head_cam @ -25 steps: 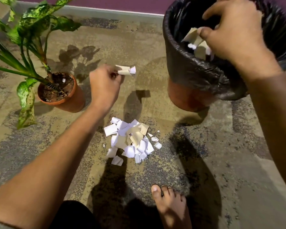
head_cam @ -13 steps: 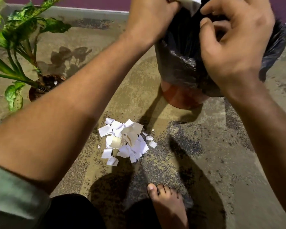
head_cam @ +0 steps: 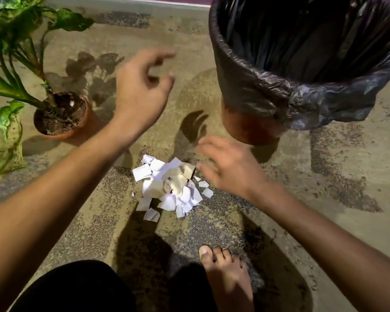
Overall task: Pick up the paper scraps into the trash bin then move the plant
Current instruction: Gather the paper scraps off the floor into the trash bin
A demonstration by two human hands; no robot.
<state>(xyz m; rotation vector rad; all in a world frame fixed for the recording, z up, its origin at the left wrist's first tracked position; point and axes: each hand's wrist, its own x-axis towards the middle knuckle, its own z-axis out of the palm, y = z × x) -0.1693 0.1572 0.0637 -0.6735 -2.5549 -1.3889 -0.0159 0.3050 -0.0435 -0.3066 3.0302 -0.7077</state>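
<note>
A heap of white and beige paper scraps (head_cam: 169,188) lies on the floor in the middle. My right hand (head_cam: 227,167) hovers just right of the heap, fingers spread and empty, its fingertips at the heap's upper right edge. My left hand (head_cam: 142,86) is blurred in the air above and left of the heap, fingers loosely curled, holding nothing. The trash bin (head_cam: 257,86), lined with a black bag, stands at the upper right. The plant (head_cam: 16,41) grows from a terracotta pot (head_cam: 63,131) at the left.
Speckled concrete floor (head_cam: 324,221) all around, with a kerb and purple wall at the top edge. My bare foot (head_cam: 225,275) rests just below the heap. A dark-clothed knee (head_cam: 77,287) fills the bottom left.
Both hands have come down from the bin's mouth. The scrap held by the left hand is gone from it. The right hand now sits low beside the heap.
</note>
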